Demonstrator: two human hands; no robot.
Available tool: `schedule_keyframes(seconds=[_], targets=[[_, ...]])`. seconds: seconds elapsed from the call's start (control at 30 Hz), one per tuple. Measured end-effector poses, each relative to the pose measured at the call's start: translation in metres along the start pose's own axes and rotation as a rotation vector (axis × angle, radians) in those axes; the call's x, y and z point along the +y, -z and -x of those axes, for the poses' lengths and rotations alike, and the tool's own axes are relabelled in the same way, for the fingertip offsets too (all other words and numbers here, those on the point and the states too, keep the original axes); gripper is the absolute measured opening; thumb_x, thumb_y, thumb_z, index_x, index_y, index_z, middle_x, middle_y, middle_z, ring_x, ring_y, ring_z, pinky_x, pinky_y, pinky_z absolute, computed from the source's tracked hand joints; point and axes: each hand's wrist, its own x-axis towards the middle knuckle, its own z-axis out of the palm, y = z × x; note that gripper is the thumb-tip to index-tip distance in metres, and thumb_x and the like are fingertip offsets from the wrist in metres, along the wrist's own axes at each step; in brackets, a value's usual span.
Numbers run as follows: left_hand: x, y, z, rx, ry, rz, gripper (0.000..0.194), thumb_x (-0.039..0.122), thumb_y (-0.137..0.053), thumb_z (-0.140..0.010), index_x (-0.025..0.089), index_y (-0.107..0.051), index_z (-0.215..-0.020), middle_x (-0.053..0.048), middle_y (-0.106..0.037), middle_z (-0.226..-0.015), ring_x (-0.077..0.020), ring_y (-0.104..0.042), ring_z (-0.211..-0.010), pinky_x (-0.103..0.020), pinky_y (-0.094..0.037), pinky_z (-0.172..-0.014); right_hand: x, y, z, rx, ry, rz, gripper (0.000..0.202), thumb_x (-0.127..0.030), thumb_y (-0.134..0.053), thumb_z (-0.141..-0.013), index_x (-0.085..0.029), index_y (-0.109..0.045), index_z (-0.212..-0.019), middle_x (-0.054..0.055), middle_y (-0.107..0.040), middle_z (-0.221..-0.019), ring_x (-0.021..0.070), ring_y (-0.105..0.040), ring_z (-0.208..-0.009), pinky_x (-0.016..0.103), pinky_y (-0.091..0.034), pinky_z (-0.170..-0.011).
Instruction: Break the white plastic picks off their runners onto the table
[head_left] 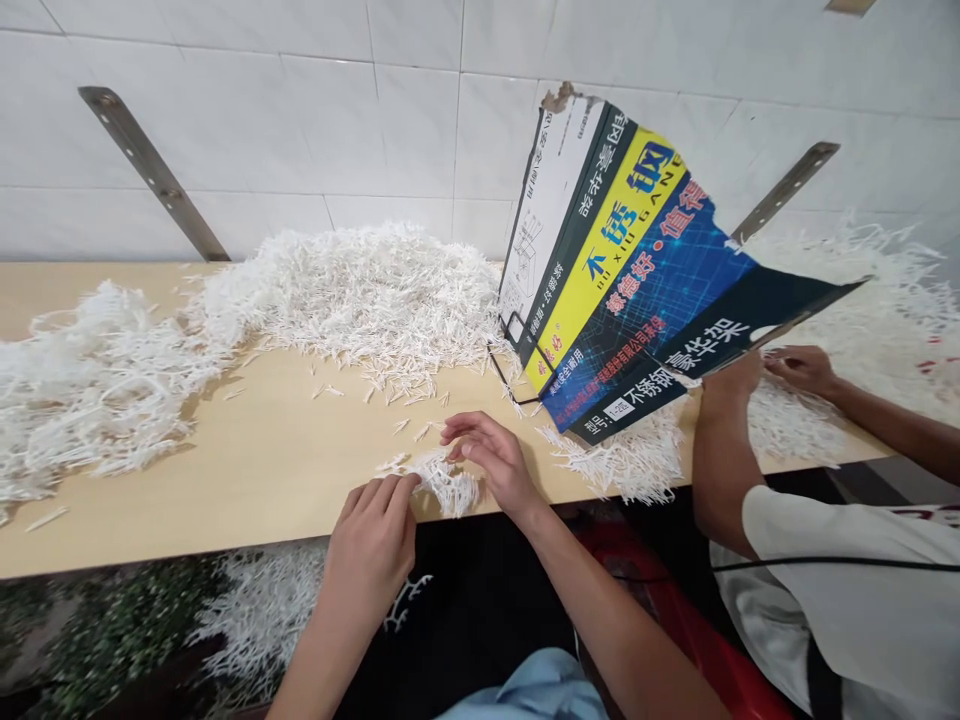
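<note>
My left hand (379, 510) is closed at the table's front edge, its fingertips bent over by a small heap of short white plastic pieces (450, 487). A thin white branched plastic sprig (407, 600) hangs below this hand over the edge and appears to come from its grip. Just right of the heap, my right hand (491, 460) is raised a little, fingers curved and apart, with nothing visible between them. A few loose white bits (412, 430) lie beyond both hands.
A large white pile (375, 290) lies against the tiled wall, with tangled white sprigs (97, 390) at left. A printed cardboard divider (622, 270) stands at right. Beyond it, a co-worker's hands (802, 370) are over another white pile. White sprigs and greenery (142, 620) are below the table.
</note>
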Motion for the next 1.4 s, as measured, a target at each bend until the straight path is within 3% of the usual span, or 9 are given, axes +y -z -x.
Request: schedule_keyframes(seconds=[0.27,0.47,0.57,0.67,0.8,0.97,1.13,1.23,1.4], targets=[[-0.001,-0.01,-0.005,0.199,0.171,0.262,0.023,0.014,-0.047,-0.1,0.022,-0.056,-0.119,-0.007,-0.068,-0.105,-0.0202,-0.067,-0.093,-0.03,-0.054,-0.076,-0.016,-0.017,0.002,-0.178,0.099,0.622,0.044,-0.023,-0.073,-0.082,-0.025,-0.067,-0.126,0.006,-0.072,-0.123,0.0246,-0.066,-0.113,0.038,-0.049,-0.101],[-0.006,-0.02,0.0,0.214,0.085,0.182,0.029,0.011,-0.048,-0.098,0.023,-0.059,-0.123,-0.008,-0.069,-0.117,-0.0152,-0.071,-0.083,-0.024,-0.051,-0.065,-0.001,-0.013,0.004,0.107,0.219,0.585,0.033,-0.009,-0.059,-0.086,-0.024,-0.069,-0.114,0.005,-0.073,-0.109,0.0204,-0.069,-0.099,0.032,-0.055,-0.088],[-0.011,-0.023,0.005,0.187,0.043,0.031,0.033,0.007,-0.048,-0.095,0.023,-0.062,-0.12,-0.007,-0.072,-0.114,-0.0177,-0.072,-0.087,-0.025,-0.048,-0.067,0.002,-0.011,0.007,0.24,0.234,0.6,0.012,-0.022,-0.059,-0.095,-0.023,-0.069,-0.1,0.007,-0.071,-0.098,0.0201,-0.068,-0.087,0.032,-0.055,-0.078],[-0.011,-0.021,0.007,0.178,0.052,-0.019,0.034,0.005,-0.047,-0.093,0.023,-0.063,-0.117,-0.006,-0.074,-0.104,-0.0195,-0.071,-0.091,-0.025,-0.046,-0.067,-0.001,-0.012,0.008,0.31,0.188,0.637,0.015,-0.035,-0.057,-0.099,-0.023,-0.065,-0.094,0.005,-0.069,-0.088,0.0192,-0.065,-0.077,0.03,-0.051,-0.07],[-0.007,-0.018,0.006,0.128,0.035,-0.053,0.027,0.011,-0.051,-0.095,0.023,-0.064,-0.115,-0.006,-0.073,-0.103,-0.0208,-0.069,-0.092,-0.028,-0.046,-0.069,-0.01,-0.017,0.006,0.113,0.075,0.761,0.019,-0.037,-0.052,-0.103,-0.024,-0.065,-0.095,0.001,-0.071,-0.083,0.018,-0.065,-0.075,0.029,-0.044,-0.069],[-0.008,-0.023,0.009,0.112,0.014,-0.059,0.022,0.011,-0.051,-0.097,0.023,-0.067,-0.108,-0.006,-0.071,-0.104,-0.0214,-0.066,-0.09,-0.03,-0.046,-0.068,-0.015,-0.02,0.007,-0.101,0.156,0.985,0.016,-0.032,-0.073,-0.087,-0.025,-0.065,-0.099,0.004,-0.071,-0.1,0.0226,-0.063,-0.096,0.031,-0.044,-0.077],[-0.006,-0.021,0.009,0.087,0.036,0.0,0.025,0.011,-0.048,-0.097,0.023,-0.067,-0.107,-0.007,-0.072,-0.107,-0.0223,-0.067,-0.093,-0.031,-0.048,-0.071,-0.014,-0.013,0.009,-0.151,0.038,0.774,0.026,-0.029,-0.074,-0.084,-0.025,-0.057,-0.102,0.0,-0.069,-0.095,0.0183,-0.063,-0.084,0.03,-0.047,-0.075],[-0.001,-0.017,0.005,0.065,0.077,0.111,0.021,0.017,-0.048,-0.098,0.024,-0.068,-0.104,-0.005,-0.074,-0.098,-0.0218,-0.068,-0.09,-0.03,-0.049,-0.073,-0.007,-0.009,0.008,-0.041,-0.025,0.458,0.032,-0.025,-0.074,-0.081,-0.025,-0.053,-0.105,0.001,-0.068,-0.095,0.017,-0.066,-0.084,0.029,-0.052,-0.077],[-0.002,-0.011,-0.003,0.035,0.414,0.3,0.025,0.031,-0.044,-0.102,0.026,-0.065,-0.114,0.001,-0.075,-0.079,-0.0199,-0.071,-0.068,-0.028,-0.046,-0.063,0.006,-0.001,0.001,0.139,-0.02,0.063,0.027,-0.025,-0.07,-0.081,-0.024,-0.051,-0.1,0.001,-0.063,-0.092,0.0148,-0.064,-0.076,0.028,-0.055,-0.069]])
